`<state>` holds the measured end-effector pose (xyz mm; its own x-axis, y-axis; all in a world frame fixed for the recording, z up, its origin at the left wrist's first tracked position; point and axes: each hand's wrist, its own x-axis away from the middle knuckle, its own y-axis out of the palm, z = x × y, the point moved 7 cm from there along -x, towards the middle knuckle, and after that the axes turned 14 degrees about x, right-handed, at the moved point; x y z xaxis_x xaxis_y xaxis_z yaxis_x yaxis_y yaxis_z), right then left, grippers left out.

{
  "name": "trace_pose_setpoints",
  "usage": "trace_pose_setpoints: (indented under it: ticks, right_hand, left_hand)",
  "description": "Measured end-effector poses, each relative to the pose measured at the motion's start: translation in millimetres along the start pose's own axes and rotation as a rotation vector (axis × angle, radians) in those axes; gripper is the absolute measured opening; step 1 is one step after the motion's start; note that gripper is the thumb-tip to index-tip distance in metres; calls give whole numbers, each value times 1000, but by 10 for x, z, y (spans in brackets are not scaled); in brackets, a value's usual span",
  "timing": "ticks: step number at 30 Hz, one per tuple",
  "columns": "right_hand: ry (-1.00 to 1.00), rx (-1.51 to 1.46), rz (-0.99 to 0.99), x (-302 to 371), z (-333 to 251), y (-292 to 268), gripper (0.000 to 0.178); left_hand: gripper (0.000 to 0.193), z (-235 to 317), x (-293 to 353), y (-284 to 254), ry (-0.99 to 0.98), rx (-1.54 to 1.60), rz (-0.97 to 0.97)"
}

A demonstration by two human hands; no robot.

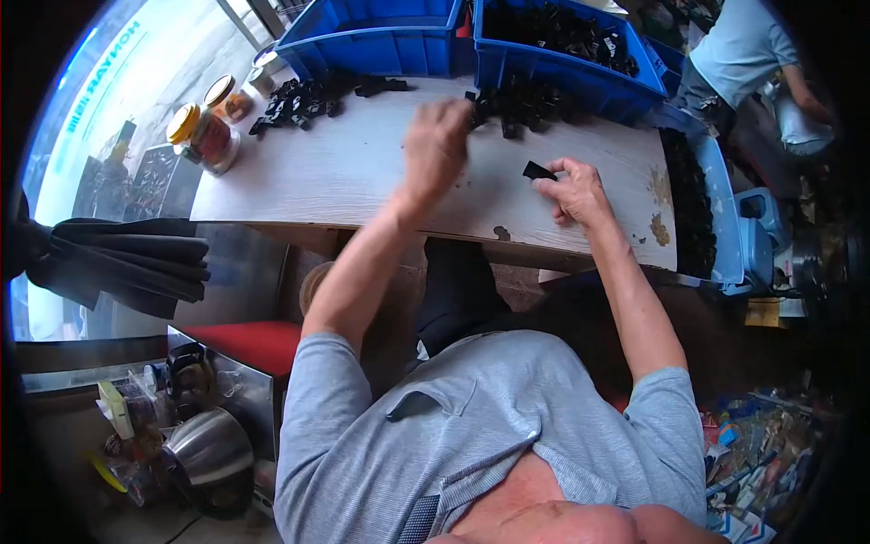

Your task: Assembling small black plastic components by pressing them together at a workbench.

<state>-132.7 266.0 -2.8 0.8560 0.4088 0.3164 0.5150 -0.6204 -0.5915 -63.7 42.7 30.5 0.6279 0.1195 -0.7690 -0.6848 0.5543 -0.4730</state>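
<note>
Black plastic parts everywhere on my pale wooden table (362, 172). My left hand (437, 145), frame centre top, is blurred over the pile of black parts (521, 104) just in front of the right blue bin (580, 82); fingers curl down into the pile, but I cannot tell if they have closed on a piece. My right hand (573, 192), right of centre, pinches 1 small black clip (539, 170) between thumb and fingertips, its heel resting on the table. A 2nd pile of parts (313, 95) lies upper left, by 2 jars (213, 127). Step in hand looks like picking a mating piece to join to the clip. Next move calls for a firm grasp on 1 loose part and lining it up with the clip.
</note>
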Motion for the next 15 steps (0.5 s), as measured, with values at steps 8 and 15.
trace_pose_setpoints:
  ticks: [8,15]
  right_hand:
    - [62,-326,-1,12,98,-91,44]
    - [165,-493,336,-173,759,-928,41]
  left_hand:
    - [21,-1273,-257,-218,-184,-494,-238]
    - [18,-707,-96,-186,-75,-184,-208]
